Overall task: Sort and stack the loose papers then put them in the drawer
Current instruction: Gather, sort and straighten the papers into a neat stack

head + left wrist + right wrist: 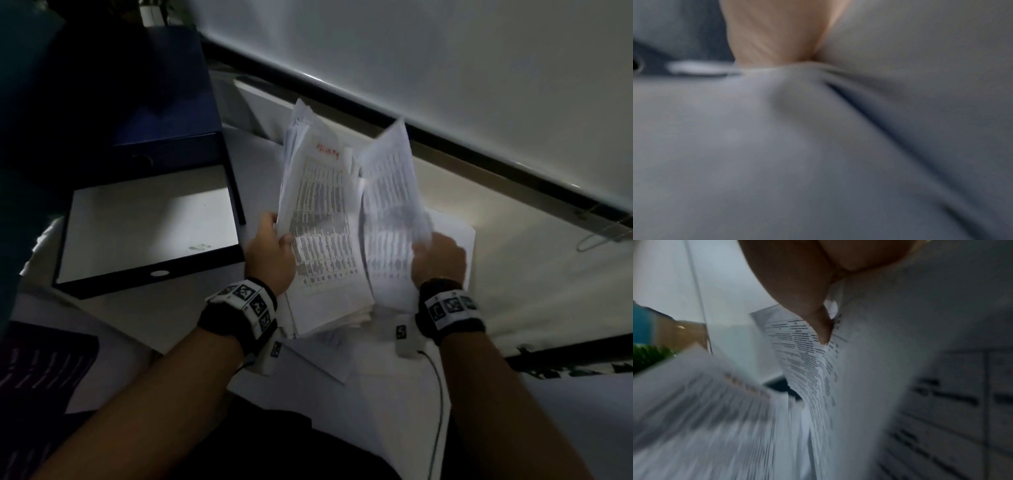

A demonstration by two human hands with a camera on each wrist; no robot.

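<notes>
Head view shows your left hand gripping the left edge of a thick stack of papers, thumb on the printed face, fingers behind. Your right hand pinches a thinner bundle of sheets peeled off to the right. Both are held tilted up above the desk; more loose sheets lie beneath. The open drawer sits just left, nothing visible inside. Judgement: the paper is light but limp and slick, so sheets will fan and slide. Grip the long edges near mid-length with both hands, tap the bottom edge square on the desk, and support underneath when moving.
</notes>
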